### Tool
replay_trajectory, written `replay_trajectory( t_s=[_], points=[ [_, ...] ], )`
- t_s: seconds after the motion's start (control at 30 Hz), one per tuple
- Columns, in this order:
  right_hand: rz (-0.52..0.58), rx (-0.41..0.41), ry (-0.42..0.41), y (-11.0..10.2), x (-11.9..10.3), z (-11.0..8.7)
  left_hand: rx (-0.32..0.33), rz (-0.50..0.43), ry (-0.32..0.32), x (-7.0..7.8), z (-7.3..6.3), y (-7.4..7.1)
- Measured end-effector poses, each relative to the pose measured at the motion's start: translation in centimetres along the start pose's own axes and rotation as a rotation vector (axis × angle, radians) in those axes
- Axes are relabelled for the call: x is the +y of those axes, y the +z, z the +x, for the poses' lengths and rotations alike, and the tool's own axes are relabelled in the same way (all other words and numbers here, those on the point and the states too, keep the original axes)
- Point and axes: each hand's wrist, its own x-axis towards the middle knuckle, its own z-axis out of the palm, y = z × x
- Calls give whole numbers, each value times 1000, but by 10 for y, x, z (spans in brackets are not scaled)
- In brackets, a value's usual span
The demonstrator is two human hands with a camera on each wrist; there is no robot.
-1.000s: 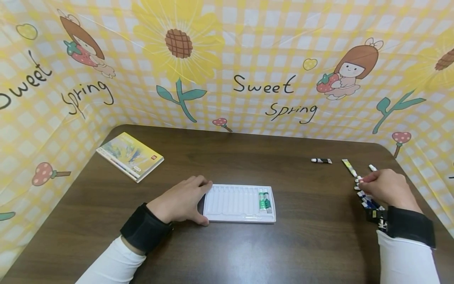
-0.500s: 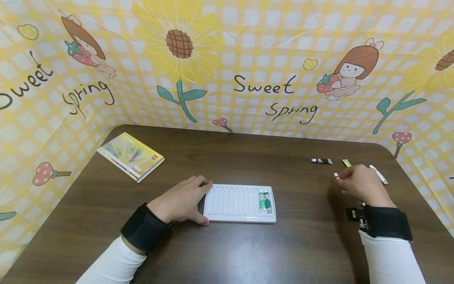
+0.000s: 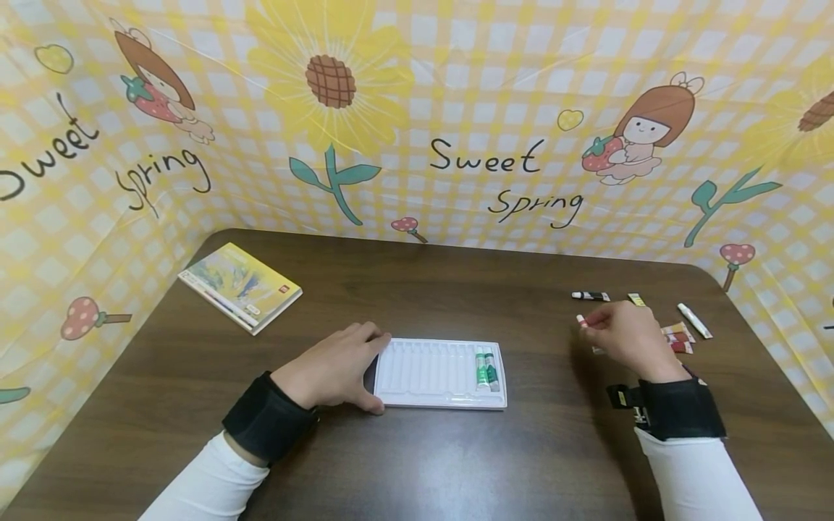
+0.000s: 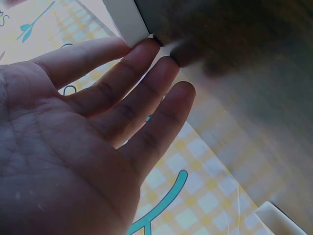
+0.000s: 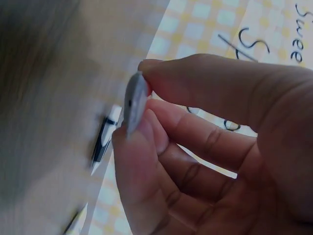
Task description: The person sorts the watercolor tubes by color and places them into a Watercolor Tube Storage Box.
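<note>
Several slots run across the white plastic paint tray (image 3: 426, 373), which lies mid-table. Two green paint tubes (image 3: 481, 369) stand side by side in its right end. My left hand (image 3: 334, 367) rests at the tray's left end, fingertips at the far corner and thumb at the near one; in the left wrist view its fingers are nearly straight. My right hand (image 3: 632, 334) pinches a small paint tube (image 3: 582, 320) by thumb and fingers, its white and pinkish end sticking out leftward. The tube's flat crimped end (image 5: 134, 103) shows in the right wrist view.
Behind my right hand lie a black paint tube (image 3: 591, 296), a yellow tube (image 3: 636, 299) and a white tube (image 3: 695, 320). Reddish tubes (image 3: 680, 339) lie under its wrist side. A yellow box (image 3: 239, 287) sits back left. Patterned cloth (image 3: 508, 108) walls the table.
My right hand has moved left from the cluster of tubes, carrying the pinched paint tube and uncovering reddish tubes and the white tube. My left hand and the tray have stayed put.
</note>
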Motion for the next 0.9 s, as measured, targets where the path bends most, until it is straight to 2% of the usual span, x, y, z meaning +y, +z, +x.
replay_trajectory(
  t_s=[0.2,0.6,0.9],
  points=[
    [17,-17,-22,5,-18,-2,16,2,2,1,0,-1],
    [28,-22,-53,16,-43,-5,8,-1,-42,1,1,-1],
    [18,-4,-75,24,-55,-6,59,-6,-33,-2,2,2]
  ],
)
